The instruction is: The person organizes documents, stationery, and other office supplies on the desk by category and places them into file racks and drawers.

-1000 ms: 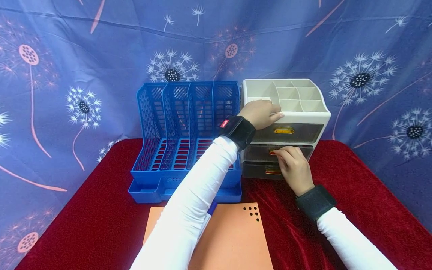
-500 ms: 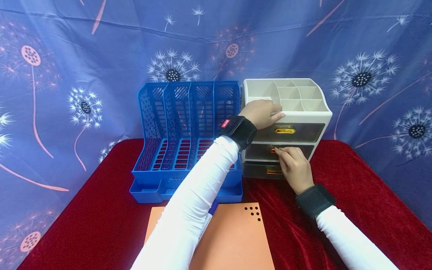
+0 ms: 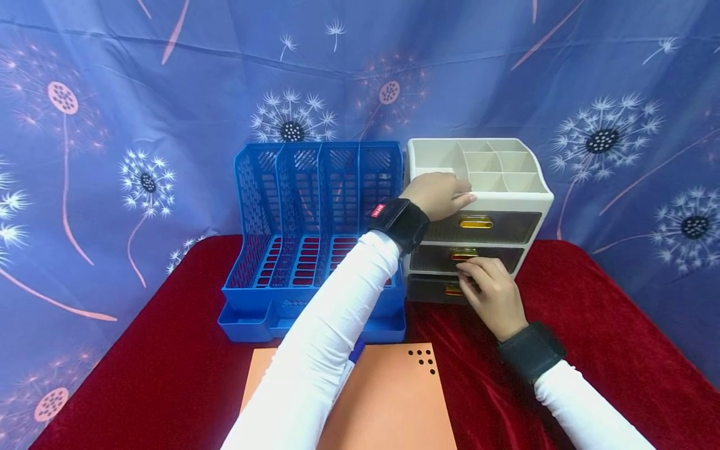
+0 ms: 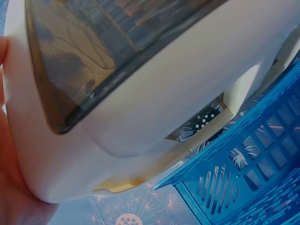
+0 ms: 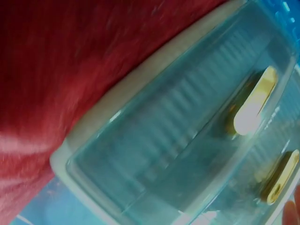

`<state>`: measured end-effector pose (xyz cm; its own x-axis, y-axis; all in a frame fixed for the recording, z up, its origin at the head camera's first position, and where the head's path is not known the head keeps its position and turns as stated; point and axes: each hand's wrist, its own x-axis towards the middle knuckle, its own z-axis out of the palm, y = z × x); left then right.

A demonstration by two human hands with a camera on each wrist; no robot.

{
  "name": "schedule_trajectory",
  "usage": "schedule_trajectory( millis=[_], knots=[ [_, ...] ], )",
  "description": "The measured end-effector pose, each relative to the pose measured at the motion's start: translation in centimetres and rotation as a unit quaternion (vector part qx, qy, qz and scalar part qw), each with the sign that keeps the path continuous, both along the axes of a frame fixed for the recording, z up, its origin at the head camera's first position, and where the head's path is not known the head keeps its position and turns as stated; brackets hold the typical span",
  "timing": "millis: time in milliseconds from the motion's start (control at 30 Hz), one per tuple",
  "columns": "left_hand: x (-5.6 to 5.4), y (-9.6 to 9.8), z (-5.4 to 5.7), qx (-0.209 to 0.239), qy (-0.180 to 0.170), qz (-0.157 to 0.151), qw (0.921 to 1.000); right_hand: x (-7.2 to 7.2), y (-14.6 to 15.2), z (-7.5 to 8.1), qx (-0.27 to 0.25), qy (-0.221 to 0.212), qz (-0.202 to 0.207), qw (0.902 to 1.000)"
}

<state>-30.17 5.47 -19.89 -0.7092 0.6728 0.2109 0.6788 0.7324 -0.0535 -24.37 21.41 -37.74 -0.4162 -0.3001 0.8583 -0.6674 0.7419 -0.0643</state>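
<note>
A white desktop organizer [image 3: 469,240] with smoky see-through drawers stands at the right. My left hand [image 3: 439,195] grips its top front edge, with fingers bent over the rim; in the left wrist view part of this hand [image 4: 16,173] lies against the white casing [image 4: 126,117]. My right hand [image 3: 495,297] is just below the amber handle [image 3: 464,255] of the middle drawer, fingers bent and nothing visible between them. In the right wrist view its fingertips [image 5: 291,213] show near a handle [image 5: 281,177], apparently apart from it. The bottom drawer [image 3: 433,289] is partly hidden by the right hand.
A blue file rack [image 3: 315,294] stands left of the organizer, close beside it. An orange board [image 3: 394,400] with black dots lies in front, a blue-capped marker [image 3: 355,353] on it partly under my left sleeve. Red cloth [image 3: 585,300] covers the table.
My right hand has moved slightly down, off the middle drawer's handle, which now shows in full. My left hand keeps its hold on the organizer. The head view has tilted slightly up.
</note>
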Motion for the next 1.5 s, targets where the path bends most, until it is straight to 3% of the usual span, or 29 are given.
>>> schedule_trajectory(
  millis=[167, 467, 800, 1500],
  knots=[
    [-0.1, -0.1, 0.1, 0.003, -0.002, -0.001, 1.0, 0.3, -0.7, -0.8, 0.032, -0.035, 0.005, 0.9988],
    [-0.1, 0.1, 0.0, 0.004, -0.001, -0.003, 1.0, 0.7, -0.9, -1.8, 0.09, -0.095, -0.033, 0.9908],
    [0.1, 0.0, 0.1, 0.008, -0.001, -0.002, 1.0, 1.0, -1.3, -2.1, 0.137, -0.072, -0.069, 0.9855],
    [0.2, -0.1, -0.2, 0.001, 0.007, -0.001, 1.0, 0.6, -1.6, -2.5, 0.204, -0.057, -0.092, 0.9729]
  ],
)
